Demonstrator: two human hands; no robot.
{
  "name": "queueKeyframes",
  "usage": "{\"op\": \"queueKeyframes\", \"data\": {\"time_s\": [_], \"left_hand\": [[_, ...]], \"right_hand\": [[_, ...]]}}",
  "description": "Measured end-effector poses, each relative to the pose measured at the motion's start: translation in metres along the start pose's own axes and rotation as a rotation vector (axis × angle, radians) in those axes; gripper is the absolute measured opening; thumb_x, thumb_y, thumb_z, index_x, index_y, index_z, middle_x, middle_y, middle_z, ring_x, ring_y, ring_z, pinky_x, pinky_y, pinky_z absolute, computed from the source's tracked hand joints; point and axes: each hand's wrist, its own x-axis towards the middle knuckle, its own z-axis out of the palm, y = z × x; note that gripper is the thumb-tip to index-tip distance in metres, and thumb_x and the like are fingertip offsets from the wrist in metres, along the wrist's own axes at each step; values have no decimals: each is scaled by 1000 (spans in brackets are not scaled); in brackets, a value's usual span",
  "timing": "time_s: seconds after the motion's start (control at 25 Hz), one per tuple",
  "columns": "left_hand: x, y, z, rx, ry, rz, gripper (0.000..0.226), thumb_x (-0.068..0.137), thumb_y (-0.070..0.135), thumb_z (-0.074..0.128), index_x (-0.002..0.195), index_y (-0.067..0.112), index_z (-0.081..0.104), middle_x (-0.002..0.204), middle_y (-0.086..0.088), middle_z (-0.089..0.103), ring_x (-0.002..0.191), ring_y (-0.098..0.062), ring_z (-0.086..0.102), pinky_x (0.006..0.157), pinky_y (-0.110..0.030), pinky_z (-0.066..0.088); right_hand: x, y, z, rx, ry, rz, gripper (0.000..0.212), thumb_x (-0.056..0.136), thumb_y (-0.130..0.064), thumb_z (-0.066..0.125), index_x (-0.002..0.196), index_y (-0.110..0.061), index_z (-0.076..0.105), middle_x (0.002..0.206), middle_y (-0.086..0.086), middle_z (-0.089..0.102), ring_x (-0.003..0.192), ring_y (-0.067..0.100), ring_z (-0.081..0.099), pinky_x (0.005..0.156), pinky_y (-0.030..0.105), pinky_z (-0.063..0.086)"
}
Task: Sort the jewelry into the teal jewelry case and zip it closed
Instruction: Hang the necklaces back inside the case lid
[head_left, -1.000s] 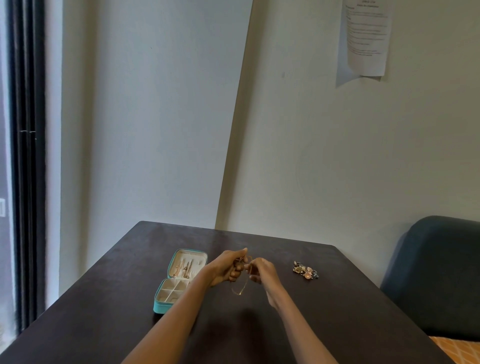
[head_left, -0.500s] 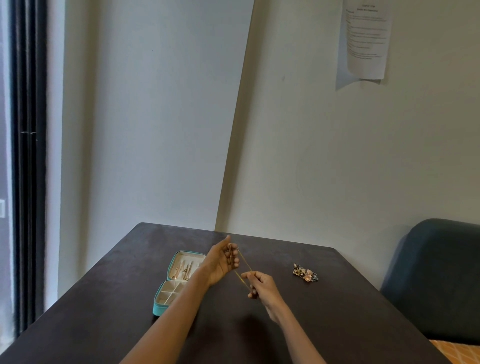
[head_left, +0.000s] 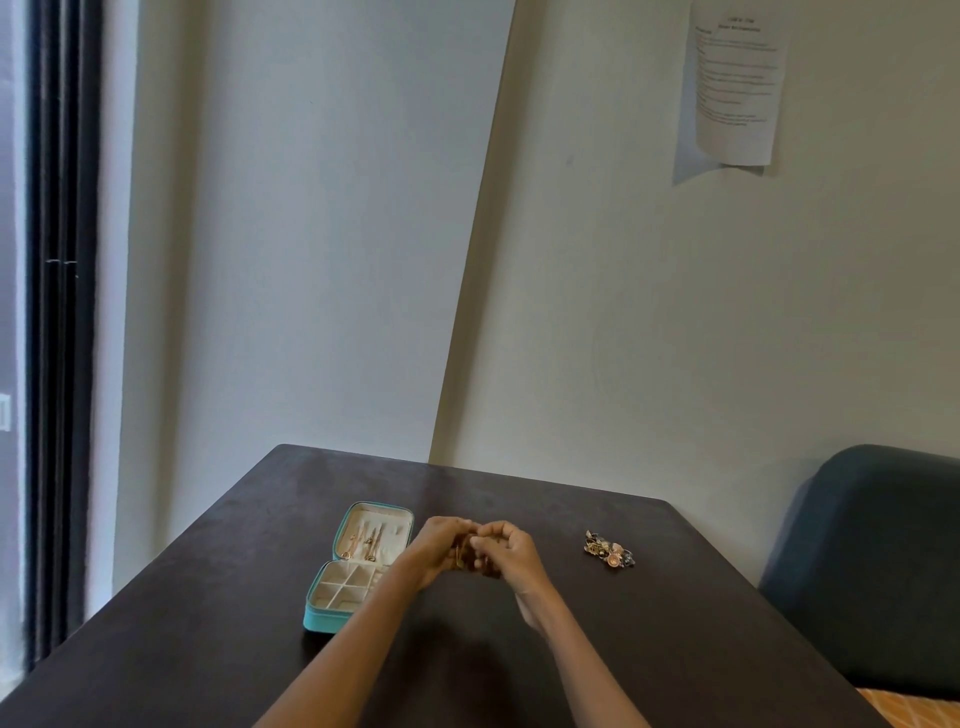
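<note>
Hands meet above the dark tabletop (head_left: 208, 623): left hand (head_left: 439, 548) and right hand (head_left: 511, 553) both curl their fingers around a thin gold chain (head_left: 458, 557). Beside them sits the open teal jewelry case (head_left: 332, 608). More jewelry (head_left: 609, 551) lies to the right.

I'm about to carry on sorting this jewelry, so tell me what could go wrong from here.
1. The gold chain is bunched between the left hand and right hand held close together; it could knot or slip onto the dark table.
2. The jewelry pile looks tangled, so lifting one piece may drag others.
3. The open teal jewelry case sits right beside the left forearm, which might nudge it.
</note>
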Motion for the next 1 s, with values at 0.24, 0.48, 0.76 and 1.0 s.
{"op": "queueKeyframes", "data": {"time_s": [0.24,0.48,0.76,1.0], "left_hand": [[-8,8,9,141,-165,-176,40,101,36,34,88,8,59,62,-3,58,50,-7,52,47,-15,38],[-6,9,12,228,-165,-197,49,99,46,31,71,11,52,54,1,48,47,-8,42,50,-18,37],[-4,12,6,-118,-266,-200,48,97,43,42,66,11,59,61,-5,57,56,-15,54,65,-27,50],[-5,12,5,-236,-251,-158,20,87,26,61,79,7,63,66,-6,59,63,-15,58,68,-27,54]], "right_hand": [[2,5,-7,217,19,80,12,89,-6,55,101,-10,52,69,2,57,59,10,54,59,23,49],[-1,20,-3,114,61,154,18,93,-15,54,109,-8,51,84,7,59,69,12,57,56,22,47],[-9,29,0,241,-18,140,19,94,-23,53,93,-13,69,81,-1,69,78,9,62,61,22,47],[-2,19,-9,256,41,124,15,88,-21,62,87,-8,70,79,3,67,74,11,61,64,22,49]]}}
